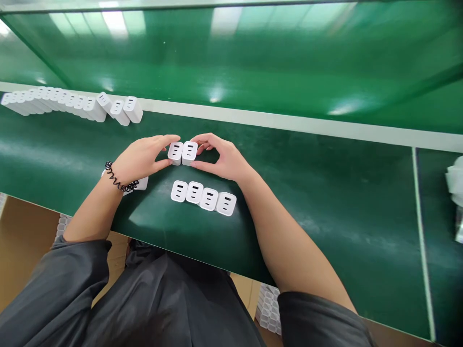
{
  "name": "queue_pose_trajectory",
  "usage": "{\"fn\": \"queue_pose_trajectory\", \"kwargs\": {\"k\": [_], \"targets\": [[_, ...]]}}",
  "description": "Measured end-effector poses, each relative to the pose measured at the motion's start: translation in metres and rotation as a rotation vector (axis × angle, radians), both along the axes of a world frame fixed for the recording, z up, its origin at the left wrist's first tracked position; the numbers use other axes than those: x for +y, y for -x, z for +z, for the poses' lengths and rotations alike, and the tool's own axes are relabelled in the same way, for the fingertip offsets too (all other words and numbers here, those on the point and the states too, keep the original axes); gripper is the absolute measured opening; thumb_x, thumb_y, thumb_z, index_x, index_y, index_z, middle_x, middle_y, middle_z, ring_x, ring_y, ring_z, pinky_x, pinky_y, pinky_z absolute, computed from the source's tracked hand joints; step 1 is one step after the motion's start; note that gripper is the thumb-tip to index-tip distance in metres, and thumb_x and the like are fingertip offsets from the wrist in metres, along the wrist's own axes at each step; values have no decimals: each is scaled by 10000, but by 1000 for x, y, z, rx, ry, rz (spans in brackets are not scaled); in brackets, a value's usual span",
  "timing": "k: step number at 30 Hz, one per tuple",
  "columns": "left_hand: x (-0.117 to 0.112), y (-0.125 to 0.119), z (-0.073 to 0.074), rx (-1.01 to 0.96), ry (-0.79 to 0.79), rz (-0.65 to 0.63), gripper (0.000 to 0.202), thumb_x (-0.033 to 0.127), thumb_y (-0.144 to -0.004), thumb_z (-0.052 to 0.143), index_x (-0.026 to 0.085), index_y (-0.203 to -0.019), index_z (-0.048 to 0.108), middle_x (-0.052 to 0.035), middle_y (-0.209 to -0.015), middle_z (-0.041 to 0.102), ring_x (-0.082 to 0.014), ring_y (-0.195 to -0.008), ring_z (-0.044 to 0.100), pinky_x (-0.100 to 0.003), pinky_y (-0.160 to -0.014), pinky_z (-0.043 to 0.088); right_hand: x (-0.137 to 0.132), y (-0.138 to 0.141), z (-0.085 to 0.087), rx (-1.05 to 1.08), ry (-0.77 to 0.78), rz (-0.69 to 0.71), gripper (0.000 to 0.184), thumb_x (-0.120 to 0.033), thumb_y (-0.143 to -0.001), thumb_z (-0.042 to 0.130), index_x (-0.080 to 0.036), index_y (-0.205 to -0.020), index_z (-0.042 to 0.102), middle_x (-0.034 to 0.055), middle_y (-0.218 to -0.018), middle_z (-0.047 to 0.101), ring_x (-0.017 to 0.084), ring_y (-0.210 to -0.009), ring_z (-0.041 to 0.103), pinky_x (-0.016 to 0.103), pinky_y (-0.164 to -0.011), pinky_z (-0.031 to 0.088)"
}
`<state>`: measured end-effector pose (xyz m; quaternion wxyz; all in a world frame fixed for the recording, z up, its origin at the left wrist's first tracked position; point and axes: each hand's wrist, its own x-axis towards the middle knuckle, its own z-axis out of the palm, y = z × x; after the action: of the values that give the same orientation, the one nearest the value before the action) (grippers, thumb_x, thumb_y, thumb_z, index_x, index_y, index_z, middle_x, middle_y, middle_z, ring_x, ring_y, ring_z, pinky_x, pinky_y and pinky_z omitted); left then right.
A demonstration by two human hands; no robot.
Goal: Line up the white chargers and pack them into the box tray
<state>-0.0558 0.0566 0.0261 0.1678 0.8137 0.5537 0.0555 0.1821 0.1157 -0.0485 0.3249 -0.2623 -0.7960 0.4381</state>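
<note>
Two white USB chargers stand side by side on the green bench, ports facing up. My left hand (142,156) pinches the left charger (175,152) between thumb and fingers. On its right side, the right charger (189,152) is gripped the same way by my right hand (219,156). The two chargers touch each other. Nearer to me, several more white chargers (203,197) stand in a slightly slanting row. Partly hidden behind my left wrist, which wears a black coiled band (119,180), lie other white pieces (142,183).
A long row of white chargers (65,101) stands at the back left, along a pale strip (253,123) below a green panel (253,67). A pale line (421,231) crosses the bench at right. Below the front edge are cardboard boxes (29,241) and stacked white pieces (268,308).
</note>
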Motion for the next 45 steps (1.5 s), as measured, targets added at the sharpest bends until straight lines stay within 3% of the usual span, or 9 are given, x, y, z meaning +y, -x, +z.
{"fn": "queue_pose_trajectory", "kwargs": {"k": [12,18,23,27,32,35,38,41,45], "targets": [[-3,-5,3,-7,-84,-11,322,265,-866,630,217,-1177,562,-39,-1167,666,-196,-942,666,-312,-767,505,-1,0,1,-5,-38,31,402,-419,-794,774,-251,-1117,604,17,-1136,697,197,-904,663,394,-915,491],[0,2,9,-61,14,-2,518,383,-846,689,211,-1308,526,-69,-1231,654,-211,-1001,653,-354,-871,519,-2,0,-1,-36,-31,21,453,-491,-796,760,-263,-1160,616,33,-1177,694,219,-934,673,414,-934,506],[5,18,29,-274,5,189,540,488,-927,587,206,-1377,488,-73,-1253,646,-191,-1020,646,-334,-868,552,-1,-1,-3,-109,-45,-3,583,-543,-788,756,-289,-1287,593,40,-1135,704,244,-975,679,438,-970,513],[9,21,31,-360,-76,311,449,451,-977,501,231,-1367,475,-41,-1226,649,-172,-1023,663,-319,-888,558,-2,-1,-3,-137,-64,-13,591,-541,-798,743,-296,-1313,585,38,-1091,710,246,-968,686,440,-963,524],[16,4,25,-392,-107,348,385,425,-1013,412,256,-1358,444,-26,-1222,646,-186,-1052,685,-356,-912,554,-3,-1,-2,-155,-85,-4,567,-507,-815,735,-303,-1321,582,37,-1093,710,247,-963,690,439,-945,535],[17,-8,34,-423,-91,337,381,413,-1027,341,263,-1365,434,-18,-1224,647,-197,-1076,686,-380,-918,550,-3,-1,-3,-153,-99,5,575,-492,-812,742,-299,-1328,579,39,-1087,709,247,-966,688,440,-932,544],[9,-9,51,-497,-106,334,412,408,-1033,259,287,-1395,414,12,-1247,635,-196,-1106,682,-388,-949,540,-2,-2,-3,-160,-99,10,579,-493,-810,743,-303,-1331,578,39,-1086,710,249,-973,687,446,-933,550],[-13,7,62,-456,-113,351,453,465,-1033,204,346,-1424,401,23,-1284,615,-229,-1185,653,-413,-957,541,-2,-2,-4,-172,-91,8,577,-495,-812,739,-308,-1333,577,41,-1100,711,255,-990,686,456,-948,548],[-56,51,51,-385,-177,305,375,482,-999,423,301,-1303,545,-12,-1250,657,-217,-1228,614,-414,-1078,495,-1,-3,-7,-157,-96,11,567,-494,-816,733,-306,-1329,582,46,-1110,713,259,-986,687,463,-943,550]]}}
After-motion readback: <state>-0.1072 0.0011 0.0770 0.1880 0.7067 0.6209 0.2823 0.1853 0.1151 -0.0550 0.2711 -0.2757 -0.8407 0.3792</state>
